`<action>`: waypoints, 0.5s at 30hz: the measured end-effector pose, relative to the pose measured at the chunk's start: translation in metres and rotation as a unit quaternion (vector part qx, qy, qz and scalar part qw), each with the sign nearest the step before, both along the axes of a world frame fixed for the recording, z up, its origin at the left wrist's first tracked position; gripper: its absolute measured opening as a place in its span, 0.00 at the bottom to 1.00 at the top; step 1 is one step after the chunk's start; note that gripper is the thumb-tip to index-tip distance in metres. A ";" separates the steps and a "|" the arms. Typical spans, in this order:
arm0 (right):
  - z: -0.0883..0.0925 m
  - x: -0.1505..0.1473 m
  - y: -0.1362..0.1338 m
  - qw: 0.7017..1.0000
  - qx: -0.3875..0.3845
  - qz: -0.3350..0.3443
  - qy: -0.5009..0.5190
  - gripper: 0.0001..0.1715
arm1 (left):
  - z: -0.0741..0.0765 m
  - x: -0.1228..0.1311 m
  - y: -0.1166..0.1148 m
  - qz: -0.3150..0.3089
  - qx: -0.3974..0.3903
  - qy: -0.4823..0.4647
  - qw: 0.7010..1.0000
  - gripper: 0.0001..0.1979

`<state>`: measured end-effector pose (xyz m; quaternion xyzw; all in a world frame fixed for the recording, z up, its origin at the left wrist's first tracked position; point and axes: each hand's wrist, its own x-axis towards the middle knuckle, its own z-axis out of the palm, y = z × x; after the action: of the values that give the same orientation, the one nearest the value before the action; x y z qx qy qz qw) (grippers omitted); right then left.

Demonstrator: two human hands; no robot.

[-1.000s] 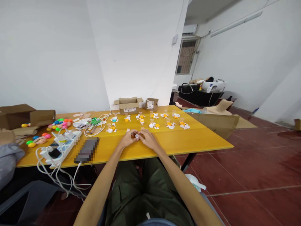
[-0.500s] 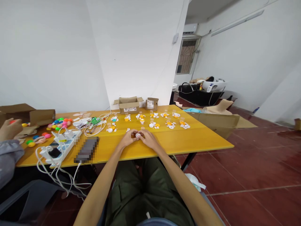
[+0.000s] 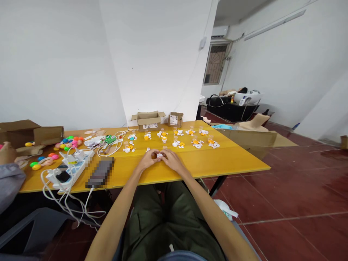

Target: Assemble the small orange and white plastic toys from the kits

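Observation:
Between both hands, just above the near part of the yellow table [image 3: 190, 165], is a small round white plastic piece [image 3: 159, 155]. My left hand [image 3: 147, 160] is closed on its left side. The fingers of my right hand [image 3: 170, 159] pinch it from the right. Its exact kind is too small to tell. Beyond my hands lie little groups of white and orange round parts with clear cups, such as an orange part [image 3: 182, 144] and a white disc [image 3: 174, 144]. A small white cluster [image 3: 148, 149] lies just past my left hand.
A co-worker's hand [image 3: 7, 154] is at the far left, near colourful balls [image 3: 67, 142] and an open carton [image 3: 49, 136]. A power strip [image 3: 78, 168] with cables and a dark phone [image 3: 100, 173] lie left of me. Two cardboard boxes [image 3: 149, 121] stand by the wall.
My hands stay in nearly the same place, and the white piece between them has turned slightly. The co-worker's hand at the left has moved down and outward.

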<state>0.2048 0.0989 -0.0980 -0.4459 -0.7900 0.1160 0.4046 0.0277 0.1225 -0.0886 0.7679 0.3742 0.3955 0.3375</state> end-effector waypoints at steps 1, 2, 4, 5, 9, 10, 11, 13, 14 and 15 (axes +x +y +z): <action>0.000 0.000 0.000 1.000 0.000 0.000 0.000 0.05 | 0.000 0.000 0.000 0.001 0.001 0.001 1.000 0.12; 0.000 0.000 0.000 1.000 0.000 -0.001 -0.001 0.05 | 0.000 0.000 0.000 0.002 0.002 0.003 1.000 0.12; 0.000 0.000 0.000 1.000 -0.002 -0.002 -0.003 0.05 | 0.001 0.000 -0.001 0.004 0.004 0.009 1.000 0.12; -0.001 0.000 0.000 1.000 -0.003 -0.003 -0.004 0.05 | 0.001 0.000 -0.001 0.005 0.005 0.012 1.000 0.12; -0.002 0.001 0.002 1.000 0.002 -0.005 -0.004 0.05 | 0.003 0.000 -0.002 0.006 0.005 0.021 1.000 0.11; -0.003 0.001 0.002 1.000 0.003 -0.006 -0.002 0.04 | 0.003 0.000 -0.002 0.006 0.006 0.022 1.000 0.11; -0.003 0.001 0.002 1.000 0.004 -0.008 -0.001 0.04 | 0.003 0.000 -0.003 0.006 0.006 0.023 1.000 0.11; -0.003 0.001 0.002 1.000 0.003 -0.012 0.001 0.04 | 0.003 -0.001 -0.003 0.004 0.006 0.023 1.000 0.10; -0.003 0.001 0.002 1.000 0.002 -0.014 0.002 0.04 | 0.003 -0.001 -0.003 0.003 0.007 0.024 1.000 0.10; -0.004 0.001 0.002 1.000 0.002 -0.015 0.002 0.04 | 0.003 -0.001 -0.002 0.002 0.008 0.023 1.000 0.10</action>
<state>0.2057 0.1010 -0.1017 -0.4562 -0.7829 0.1092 0.4087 0.0271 0.1202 -0.0859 0.7788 0.3801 0.3811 0.3222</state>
